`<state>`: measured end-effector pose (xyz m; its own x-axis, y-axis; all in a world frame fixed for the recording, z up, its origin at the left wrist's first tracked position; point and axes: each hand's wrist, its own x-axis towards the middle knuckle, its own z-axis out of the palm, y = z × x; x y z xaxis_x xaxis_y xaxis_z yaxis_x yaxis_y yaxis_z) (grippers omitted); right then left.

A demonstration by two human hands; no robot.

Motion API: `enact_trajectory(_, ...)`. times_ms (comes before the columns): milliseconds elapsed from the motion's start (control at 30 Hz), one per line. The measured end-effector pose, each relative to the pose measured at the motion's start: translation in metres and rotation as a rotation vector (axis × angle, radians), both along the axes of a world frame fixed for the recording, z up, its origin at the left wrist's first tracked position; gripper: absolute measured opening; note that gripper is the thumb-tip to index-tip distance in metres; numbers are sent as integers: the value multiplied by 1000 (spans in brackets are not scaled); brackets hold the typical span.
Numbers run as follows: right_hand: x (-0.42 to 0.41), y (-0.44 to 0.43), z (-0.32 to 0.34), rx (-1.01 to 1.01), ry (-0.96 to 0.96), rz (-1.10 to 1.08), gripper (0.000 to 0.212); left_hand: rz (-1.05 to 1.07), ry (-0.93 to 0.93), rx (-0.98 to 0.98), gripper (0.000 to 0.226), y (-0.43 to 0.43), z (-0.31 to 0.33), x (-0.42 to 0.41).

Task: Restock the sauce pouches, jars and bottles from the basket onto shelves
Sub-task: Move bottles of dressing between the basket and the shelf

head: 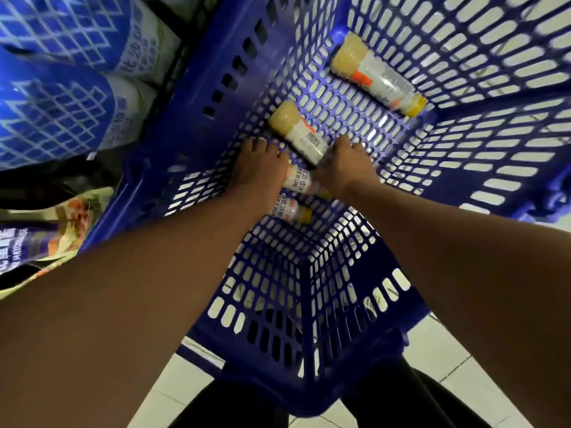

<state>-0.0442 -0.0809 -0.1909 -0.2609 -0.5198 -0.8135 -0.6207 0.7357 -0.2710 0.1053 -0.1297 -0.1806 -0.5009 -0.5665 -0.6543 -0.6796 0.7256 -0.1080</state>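
Blue perforated plastic basket (167,134) fills the view as you reach both bare arms down to its floor, where four clear plastic sauce bottles, pale and creamy inside, lie on their sides. Your right hand (343,168) curls over the lower end of the middle bottle (298,132), a white-labelled one whose round base points up and to the left; its cap is hidden under your fingers. Your left hand (259,169) lies just beside it, fingers stretched out straight with the tips against the basket floor, gripping nothing that shows. Between your two hands sits the third bottle (298,180), partly covered by your left hand; whether your thumb touches it cannot be told through the blur. The nearest bottle (289,211), yellow cap to the right, rests just below your wrists, apart from both hands. The far bottle (377,75), with an orange-marked label and a yellow cap, lies well apart near the far right corner of the floor. At the left edge, outside the basket, stand large blue-and-white diamond-patterned pouches (61,88) and, below them, a purple-and-yellow printed pouch (37,242). Pale floor tiles (441,350) show beneath the basket.
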Motion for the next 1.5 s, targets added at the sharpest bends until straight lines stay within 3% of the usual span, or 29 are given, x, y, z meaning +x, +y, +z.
enact_trajectory(167,-4,5,-5,50,-109,-51,50,21,-27,69,57,3,4,6)
enact_trajectory(333,-13,17,25,98,-52,-51,52,274,-4,205,66,18,31,19)
enact_trajectory(400,-12,22,44,81,-14,-60,53,538,16,253,70,30,44,25)
enact_trajectory(533,-13,27,83,-113,57,-17,41,1456,262,467,64,49,62,26)
enact_trajectory(667,-17,28,114,-250,-151,-13,44,1773,507,602,48,55,74,26)
enact_trajectory(800,-18,30,134,-229,-456,-156,37,1756,611,744,43,53,89,35)
enact_trajectory(1000,-9,34,156,-133,-753,-700,23,1548,686,827,40,51,122,37)
enact_trajectory(1133,-3,36,186,-114,-894,-961,35,1479,749,853,49,56,161,34)
enact_trajectory(1333,-5,31,262,-129,-933,-1072,44,1592,851,830,27,57,240,17)
enact_trajectory(1500,-5,30,343,-169,-928,-1102,52,1636,928,812,32,56,322,6)
